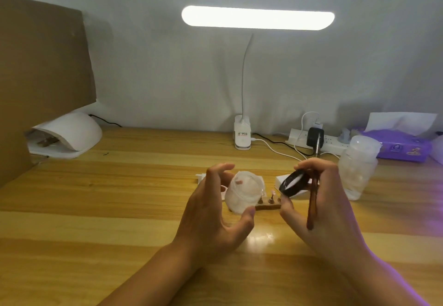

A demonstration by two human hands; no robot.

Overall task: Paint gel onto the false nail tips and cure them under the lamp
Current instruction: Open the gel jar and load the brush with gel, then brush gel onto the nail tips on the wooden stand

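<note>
Wide wooden desk (119, 222) fills the view, a big cardboard sheet (40, 78) leaning at the far left and a desk lamp (257, 17) glowing bright over the far middle. Tucked under that cardboard, far left, sits the white curing lamp (72, 133), well apart from the action. Far right there's a purple tissue pack (402, 145), with a clear plastic bottle (357, 166) just nearer.

Now to centre stage, both hands up over the near middle. The left hand (211, 219) has its fingers and thumb curled round a small frosted gel jar (244, 192), tipped a little toward the right. The right hand (328, 210) pinches the black lid (293, 183) between thumb and fingertips, lid clear of the jar, and the same hand has a brown-handled brush (312, 205) tucked along its fingers, handle pointing toward us.

Down on the desk between the hands lies a wooden holder (268, 206) with the nail tips (272, 199) standing on it, partly hidden behind the jar; too small to tell if any are coated.

So I'd call this the opening of the gel, early in the job. Next move, by my reckoning: park the lid on the desk, shift the brush into a writing grip, dip into the jar and load lightly. Steady jar, and mind that upright holder just below.
</note>
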